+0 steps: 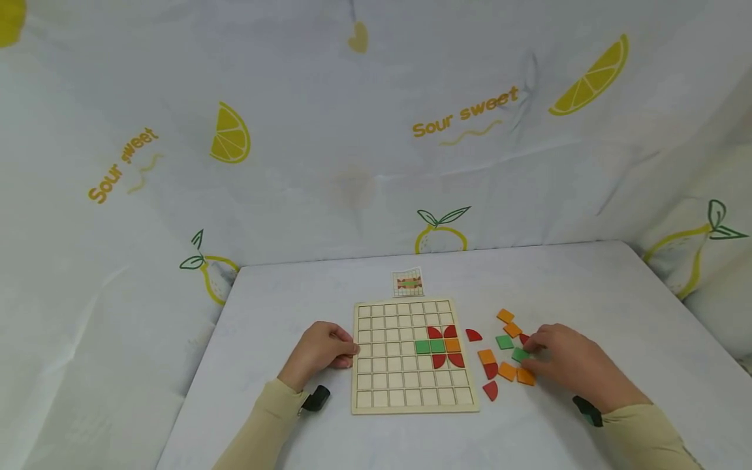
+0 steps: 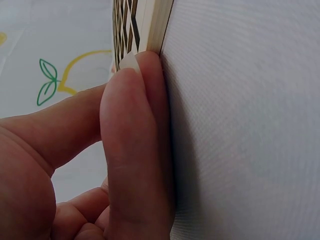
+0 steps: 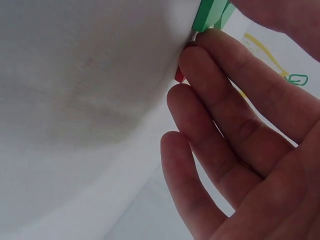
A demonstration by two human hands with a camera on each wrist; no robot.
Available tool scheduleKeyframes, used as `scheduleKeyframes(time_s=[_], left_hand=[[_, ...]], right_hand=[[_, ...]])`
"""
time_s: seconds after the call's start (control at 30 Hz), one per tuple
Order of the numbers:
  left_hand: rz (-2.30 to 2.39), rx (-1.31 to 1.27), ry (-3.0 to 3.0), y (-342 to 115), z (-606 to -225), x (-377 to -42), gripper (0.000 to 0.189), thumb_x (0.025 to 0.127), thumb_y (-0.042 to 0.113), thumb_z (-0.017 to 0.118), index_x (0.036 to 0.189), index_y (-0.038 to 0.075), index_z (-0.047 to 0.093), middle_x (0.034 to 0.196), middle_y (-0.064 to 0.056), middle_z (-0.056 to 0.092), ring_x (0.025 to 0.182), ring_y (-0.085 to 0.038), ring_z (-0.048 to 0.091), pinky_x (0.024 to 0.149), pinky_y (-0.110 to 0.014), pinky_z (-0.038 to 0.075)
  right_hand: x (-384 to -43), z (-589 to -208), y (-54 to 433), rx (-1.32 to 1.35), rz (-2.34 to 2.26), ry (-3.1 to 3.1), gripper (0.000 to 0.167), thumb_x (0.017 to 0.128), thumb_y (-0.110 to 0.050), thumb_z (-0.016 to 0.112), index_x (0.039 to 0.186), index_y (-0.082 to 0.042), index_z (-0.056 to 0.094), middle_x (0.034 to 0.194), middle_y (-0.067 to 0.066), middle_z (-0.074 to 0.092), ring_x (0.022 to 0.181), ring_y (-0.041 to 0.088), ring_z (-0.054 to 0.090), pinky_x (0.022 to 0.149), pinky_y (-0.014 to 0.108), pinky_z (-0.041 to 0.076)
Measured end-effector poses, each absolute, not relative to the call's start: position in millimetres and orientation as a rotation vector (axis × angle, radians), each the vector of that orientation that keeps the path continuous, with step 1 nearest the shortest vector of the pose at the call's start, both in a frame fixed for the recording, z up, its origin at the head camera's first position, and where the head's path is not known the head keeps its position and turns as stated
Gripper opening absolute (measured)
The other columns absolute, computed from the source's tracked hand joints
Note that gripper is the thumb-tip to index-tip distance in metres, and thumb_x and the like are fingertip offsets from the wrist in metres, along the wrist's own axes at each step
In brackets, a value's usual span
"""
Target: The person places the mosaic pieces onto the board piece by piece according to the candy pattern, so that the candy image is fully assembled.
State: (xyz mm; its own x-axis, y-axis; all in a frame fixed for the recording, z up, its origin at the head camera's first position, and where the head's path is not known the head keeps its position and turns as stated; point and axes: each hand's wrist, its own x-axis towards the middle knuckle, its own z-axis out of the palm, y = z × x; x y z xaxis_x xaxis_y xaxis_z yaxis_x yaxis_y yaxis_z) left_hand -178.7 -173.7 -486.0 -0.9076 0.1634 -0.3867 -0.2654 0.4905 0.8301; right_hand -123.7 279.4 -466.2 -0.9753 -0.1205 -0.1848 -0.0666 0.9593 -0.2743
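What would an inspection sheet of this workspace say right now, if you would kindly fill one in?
Surface: white tabletop, fabric-like.
Job's things: grid board bearing four red pieces, two green tiles and one orange tile; loose pieces in the same colours to its right; pattern card beyond its far edge.
Clutter: nothing seen.
Hands: left hand pinches the board's left edge; right hand is at a loose green tile, grip unclear.
Cables: nothing seen.
Surroundings: white backdrop with lemon prints and "Sour sweet" lettering.
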Motion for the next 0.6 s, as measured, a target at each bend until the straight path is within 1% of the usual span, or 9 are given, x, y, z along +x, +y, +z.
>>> scheduleKeyframes(time_s=[0.13, 0.27, 0.3, 0.37, 0.43, 0.47, 0.53, 0.6], left_hand=[[1.401, -0.086, 2.321, -174, -485, -179, 0.021, 0.09, 0.014, 0.087, 0.102, 0.003, 0.074, 0.081, -0.006, 0.079, 0.064, -0.01, 0.073, 0.064, -0.024, 0.062], [1.404, -0.085, 2.316, -174, -487, -179, 0.021, 0.09, 0.014, 0.088, 0.102, 0.003, 0.074, 0.081, -0.006, 0.079, 0.064, -0.01, 0.073, 0.064, -0.025, 0.063], [1.405, -0.084, 2.317, -174, -487, -179, 0.021, 0.09, 0.014, 0.088, 0.102, 0.003, 0.074, 0.081, -0.007, 0.079, 0.064, -0.01, 0.073, 0.064, -0.025, 0.063], [1.402, -0.08, 2.321, -174, -487, -179, 0.022, 0.09, 0.015, 0.088, 0.101, 0.003, 0.074, 0.081, -0.006, 0.079, 0.064, -0.009, 0.073, 0.064, -0.025, 0.063], [1.403, -0.078, 2.323, -175, -487, -179, 0.021, 0.09, 0.015, 0.088, 0.101, 0.003, 0.074, 0.081, -0.006, 0.079, 0.064, -0.009, 0.072, 0.063, -0.024, 0.062], [1.406, -0.078, 2.322, -175, -487, -179, 0.021, 0.09, 0.015, 0.088, 0.101, 0.003, 0.074, 0.081, -0.006, 0.079, 0.064, -0.009, 0.072, 0.063, -0.024, 0.062], [1.411, -0.079, 2.318, -175, -487, -180, 0.021, 0.09, 0.014, 0.088, 0.101, 0.003, 0.074, 0.081, -0.007, 0.079, 0.063, -0.009, 0.072, 0.063, -0.024, 0.062], [1.42, -0.081, 2.31, -175, -487, -180, 0.021, 0.09, 0.014, 0.088, 0.101, 0.003, 0.074, 0.081, -0.007, 0.079, 0.063, -0.009, 0.072, 0.063, -0.023, 0.062]], right_hand=[[-124, -467, 280, -0.143, -0.415, 2.914, 0.032, 0.084, -0.035, 0.093, 0.101, -0.009, 0.083, 0.102, 0.003, 0.075, 0.103, 0.033, 0.067, 0.096, 0.06, 0.06], [-126, -464, 278, -0.145, -0.424, 2.922, 0.028, 0.084, -0.03, 0.093, 0.1, -0.01, 0.082, 0.1, 0.001, 0.075, 0.1, 0.03, 0.067, 0.095, 0.059, 0.061], [-126, -463, 277, -0.157, -0.431, 2.93, 0.027, 0.084, -0.029, 0.093, 0.099, -0.01, 0.082, 0.098, 0.0, 0.074, 0.098, 0.028, 0.067, 0.093, 0.057, 0.062], [-128, -460, 273, -0.191, -0.444, 2.949, 0.025, 0.084, -0.027, 0.093, 0.098, -0.011, 0.082, 0.092, -0.003, 0.071, 0.091, 0.023, 0.065, 0.086, 0.049, 0.063], [-130, -456, 265, -0.227, -0.482, 2.965, 0.024, 0.084, -0.026, 0.094, 0.098, -0.011, 0.082, 0.087, -0.004, 0.068, 0.086, 0.019, 0.061, 0.077, 0.041, 0.061], [-131, -454, 260, -0.257, -0.496, 2.972, 0.023, 0.084, -0.026, 0.094, 0.098, -0.012, 0.082, 0.087, -0.005, 0.067, 0.085, 0.018, 0.06, 0.075, 0.038, 0.059], [-135, -451, 249, -0.31, -0.523, 2.981, 0.023, 0.084, -0.027, 0.094, 0.097, -0.012, 0.082, 0.087, -0.005, 0.067, 0.084, 0.017, 0.06, 0.073, 0.036, 0.057], [-140, -449, 236, -0.337, -0.559, 2.979, 0.021, 0.085, -0.029, 0.093, 0.098, -0.015, 0.082, 0.091, -0.006, 0.07, 0.088, 0.017, 0.062, 0.077, 0.038, 0.059]])
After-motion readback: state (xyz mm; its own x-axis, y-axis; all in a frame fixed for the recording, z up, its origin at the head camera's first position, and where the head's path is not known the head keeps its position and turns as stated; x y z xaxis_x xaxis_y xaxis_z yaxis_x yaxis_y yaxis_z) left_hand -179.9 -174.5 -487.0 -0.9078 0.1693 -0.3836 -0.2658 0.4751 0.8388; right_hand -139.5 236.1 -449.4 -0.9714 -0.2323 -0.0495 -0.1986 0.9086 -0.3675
